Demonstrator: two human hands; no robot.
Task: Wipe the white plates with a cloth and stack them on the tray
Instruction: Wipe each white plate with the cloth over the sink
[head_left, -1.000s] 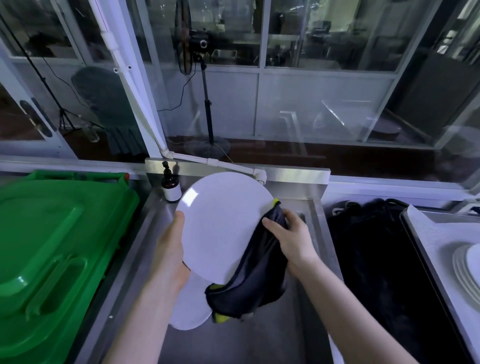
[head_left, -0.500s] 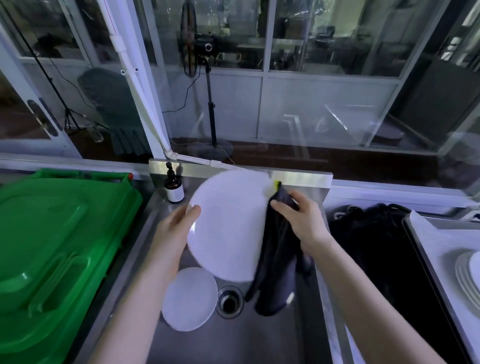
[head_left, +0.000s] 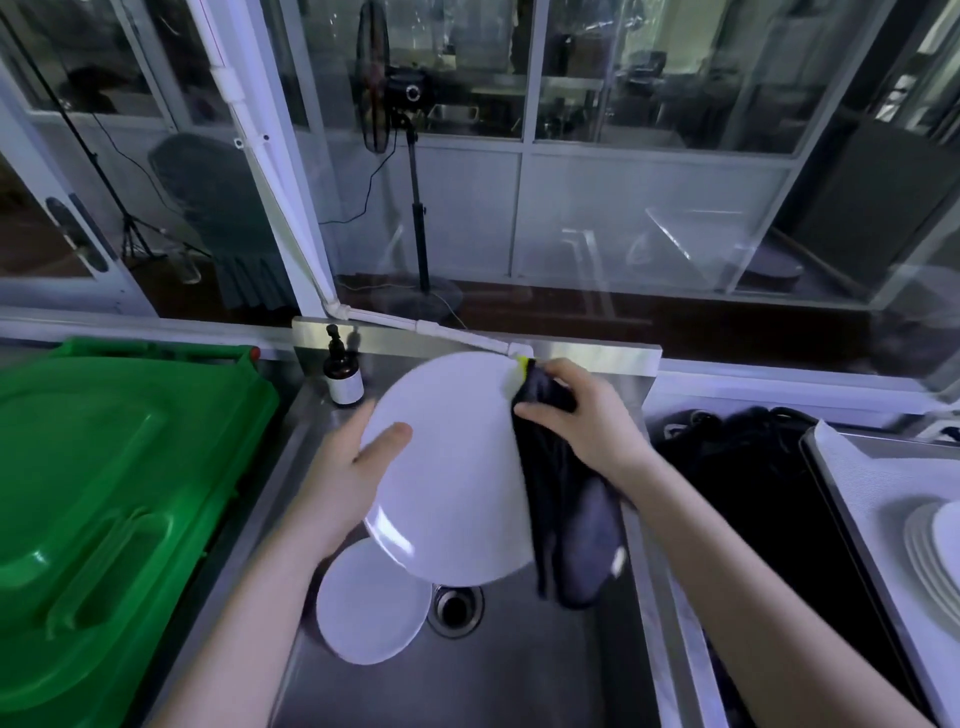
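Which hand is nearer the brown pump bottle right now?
Left. The left hand holds the plate close by the bottle; the right hand grips the cloth at the plate's far side.

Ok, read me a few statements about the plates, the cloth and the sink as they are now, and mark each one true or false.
1. The left hand holds the large white plate above the sink. True.
2. The right hand is empty. False: it grips the dark cloth at the large plate's right edge.
3. A smaller white plate lies in the sink beside the drain. True.
4. The green bin stands right of the sink. False: it stands to its left.
5. The tray holds no plates. False: a stack of white plates sits on it.
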